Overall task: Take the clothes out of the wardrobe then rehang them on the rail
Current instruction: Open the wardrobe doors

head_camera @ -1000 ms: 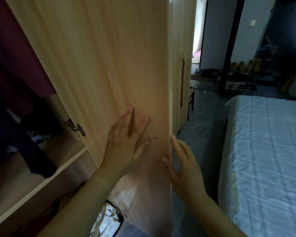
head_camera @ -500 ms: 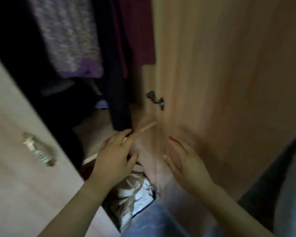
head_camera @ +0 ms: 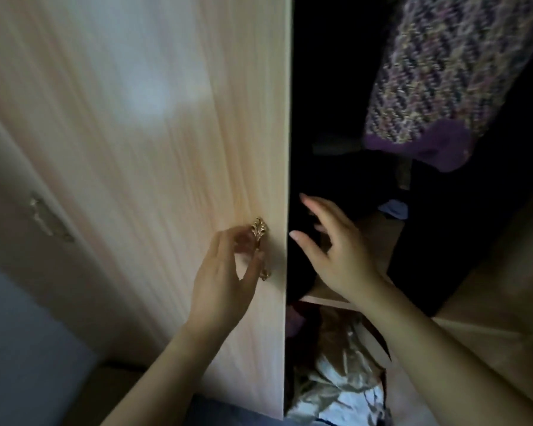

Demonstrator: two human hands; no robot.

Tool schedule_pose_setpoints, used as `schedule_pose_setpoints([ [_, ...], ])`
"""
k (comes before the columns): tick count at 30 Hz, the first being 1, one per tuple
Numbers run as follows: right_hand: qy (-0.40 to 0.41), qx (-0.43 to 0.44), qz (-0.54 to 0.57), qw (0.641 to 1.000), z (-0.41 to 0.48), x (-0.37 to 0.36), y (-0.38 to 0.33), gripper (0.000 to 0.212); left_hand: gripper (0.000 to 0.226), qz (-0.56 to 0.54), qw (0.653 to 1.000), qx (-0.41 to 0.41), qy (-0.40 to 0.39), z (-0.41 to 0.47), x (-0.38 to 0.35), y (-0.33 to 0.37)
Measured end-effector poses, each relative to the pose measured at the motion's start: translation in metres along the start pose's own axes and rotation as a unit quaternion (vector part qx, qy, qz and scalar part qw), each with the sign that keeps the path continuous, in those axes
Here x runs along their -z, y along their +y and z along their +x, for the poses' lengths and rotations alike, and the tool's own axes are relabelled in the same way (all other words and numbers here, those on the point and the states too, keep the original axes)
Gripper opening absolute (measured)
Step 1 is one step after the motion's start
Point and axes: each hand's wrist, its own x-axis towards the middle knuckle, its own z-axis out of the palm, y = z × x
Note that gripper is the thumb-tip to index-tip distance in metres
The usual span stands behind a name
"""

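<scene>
Left hand (head_camera: 225, 272) curled round gilt handle (head_camera: 260, 247) of door (head_camera: 166, 149); right hand (head_camera: 336, 256) spread, empty, just past door edge; knit (head_camera: 437, 87) hanging inside wardrobe (head_camera: 379, 241), untouched; risk: door swinging shut nips right hand or snags knit.

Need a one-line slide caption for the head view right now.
Left hand grips the door handle; open right hand reaches into the wardrobe, below a purple knit.

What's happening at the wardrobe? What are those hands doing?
A person's left hand grips the gold handle on the pale wardrobe door. The right hand, spread open, reaches into the dark opening beside it. A purple knitted garment hangs inside. Neither hand holds any clothes yet.
</scene>
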Motion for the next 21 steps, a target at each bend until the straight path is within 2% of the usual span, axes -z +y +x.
schedule_pose_setpoints([
  [3, -0.016, 0.051, 0.079, 0.995, 0.018, -0.004, 0.007, 0.051, 0.018, -0.042, 0.997, 0.063, -0.013, -0.008, -0.012, 0.012],
  [5, -0.021, 0.072, 0.124, 0.989, 0.02, -0.007, 0.011, 0.053, 0.024, -0.073, 0.991, 0.108, -0.004, -0.012, -0.02, 0.019],
  [8, -0.004, 0.074, 0.162, 0.984, 0.016, -0.014, 0.011, 0.057, 0.022, -0.108, 0.981, 0.16, 0.021, -0.016, -0.025, 0.029],
  [12, 0.02, 0.089, 0.176, 0.98, 0.007, -0.018, 0.004, 0.056, 0.018, -0.097, 0.98, 0.172, 0.031, -0.024, -0.02, 0.037],
  [21, -0.014, 0.099, 0.182, 0.978, -0.038, -0.018, -0.052, 0.057, 0.028, -0.049, 0.983, 0.175, 0.024, -0.079, 0.029, 0.034],
])
